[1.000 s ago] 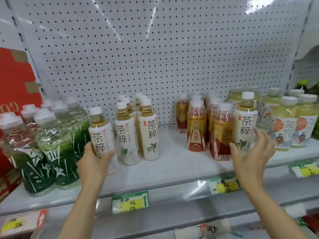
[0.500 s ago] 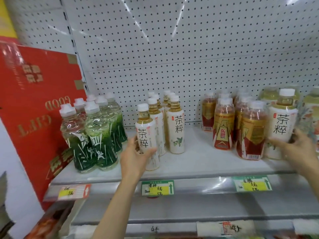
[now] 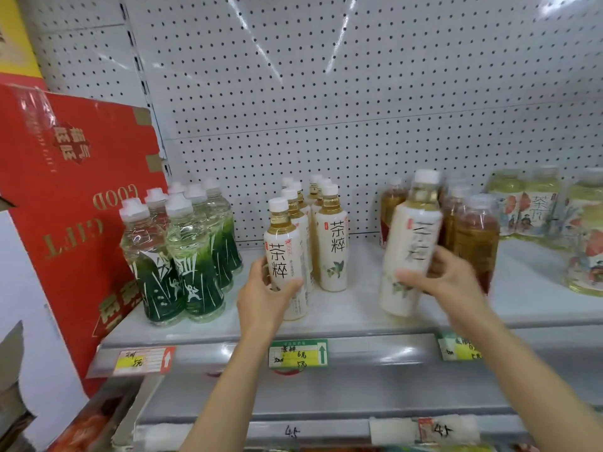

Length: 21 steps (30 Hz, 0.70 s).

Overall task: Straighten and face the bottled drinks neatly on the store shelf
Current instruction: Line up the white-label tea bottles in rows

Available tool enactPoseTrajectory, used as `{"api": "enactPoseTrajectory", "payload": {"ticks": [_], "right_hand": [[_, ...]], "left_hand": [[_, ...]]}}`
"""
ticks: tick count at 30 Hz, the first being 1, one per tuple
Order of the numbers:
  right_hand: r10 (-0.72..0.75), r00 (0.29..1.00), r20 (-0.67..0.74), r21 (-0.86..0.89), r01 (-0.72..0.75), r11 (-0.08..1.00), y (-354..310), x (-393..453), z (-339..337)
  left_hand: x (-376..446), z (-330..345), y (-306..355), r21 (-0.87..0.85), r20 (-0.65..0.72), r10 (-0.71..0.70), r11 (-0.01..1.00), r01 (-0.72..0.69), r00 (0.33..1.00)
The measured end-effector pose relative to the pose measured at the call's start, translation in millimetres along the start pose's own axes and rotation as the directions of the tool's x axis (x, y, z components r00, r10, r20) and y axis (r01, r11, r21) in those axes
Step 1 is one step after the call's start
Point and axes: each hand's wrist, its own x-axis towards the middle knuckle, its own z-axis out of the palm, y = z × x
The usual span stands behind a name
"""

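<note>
Two short rows of white-label tea bottles (image 3: 332,243) stand at the middle of the white shelf (image 3: 352,316). My left hand (image 3: 266,296) grips the front-left one (image 3: 284,252), which stands upright near the shelf edge. My right hand (image 3: 439,280) holds another white-label tea bottle (image 3: 412,243) tilted and lifted in the gap to the right, in front of the amber tea bottles (image 3: 474,236). Its label faces me.
Green-label clear bottles (image 3: 182,252) cluster at the left beside a red gift box (image 3: 68,197). Pale bottles with colourful labels (image 3: 535,203) stand at the far right. Price tags (image 3: 298,353) line the shelf rail. A pegboard wall (image 3: 326,93) backs the shelf.
My right hand has picked the white-label bottle from beside the amber bottles and carried it left, tilted. The view has shifted left. My left hand keeps its grip.
</note>
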Motion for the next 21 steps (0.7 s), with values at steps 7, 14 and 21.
{"api": "enactPoseTrajectory", "payload": {"ticks": [7,14,21], "right_hand": [[-0.013,0.998,0.060,-0.129,0.020,0.991,21,18,78],[-0.141,0.987,0.072,-0.239,0.155,0.958,38,18,108],[-0.131,0.954,0.270,-0.084,0.159,0.984,39,19,100]], "left_hand": [[6,-2,-7,-0.024,0.120,0.001,1.000,0.002,0.993],[7,5,-12,-0.047,0.066,0.052,0.998,-0.049,0.996],[16,8,-21,-0.120,0.295,0.077,0.992,-0.043,0.952]]}}
